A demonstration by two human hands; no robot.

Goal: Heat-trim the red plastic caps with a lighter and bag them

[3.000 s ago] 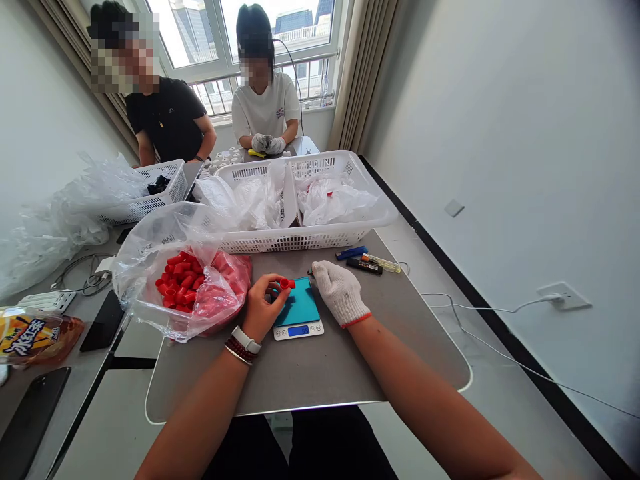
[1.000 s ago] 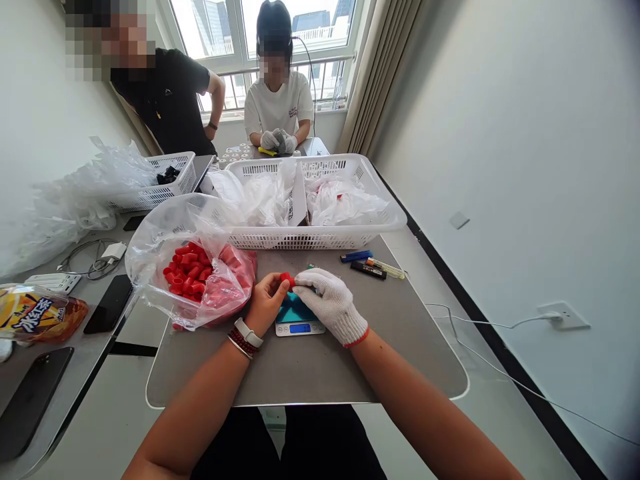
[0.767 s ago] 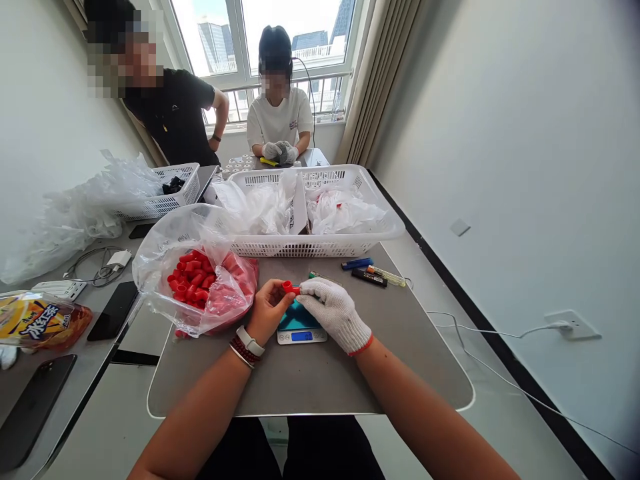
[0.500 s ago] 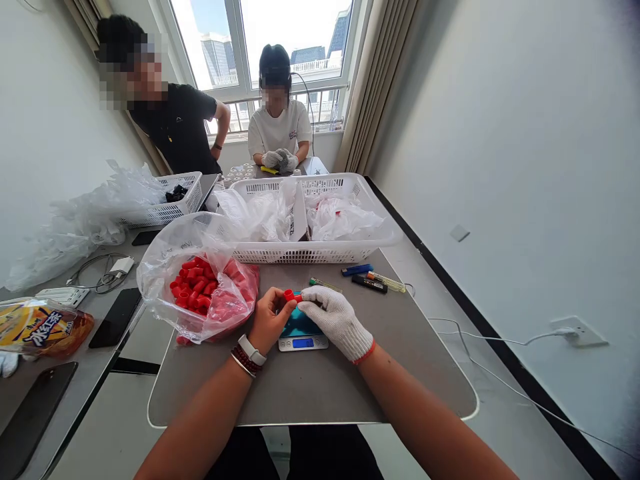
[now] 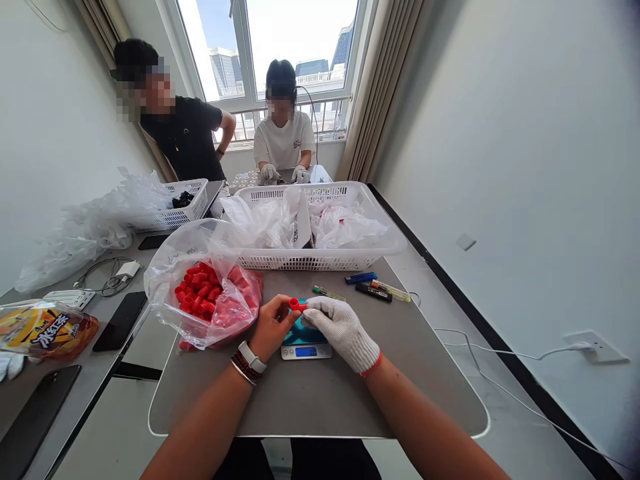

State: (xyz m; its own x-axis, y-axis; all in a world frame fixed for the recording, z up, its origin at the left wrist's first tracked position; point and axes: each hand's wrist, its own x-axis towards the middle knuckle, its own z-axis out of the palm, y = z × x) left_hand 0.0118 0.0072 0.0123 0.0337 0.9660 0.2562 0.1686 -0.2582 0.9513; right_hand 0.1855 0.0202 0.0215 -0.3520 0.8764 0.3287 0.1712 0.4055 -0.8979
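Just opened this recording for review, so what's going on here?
A person holds a small red cap between a bare left hand and a white-gloved right hand, just above a digital scale topped with a teal pad. Beside it, a clear plastic bag holds more red caps. Beyond a white plastic basket, one co-worker wears gloves, and another stands nearby.

The left hand is bare, its fingers curled inward and a watch on the wrist. The right hand, in a white knit glove, reaches across, both forearms angling in until the fingertips nearly meet.
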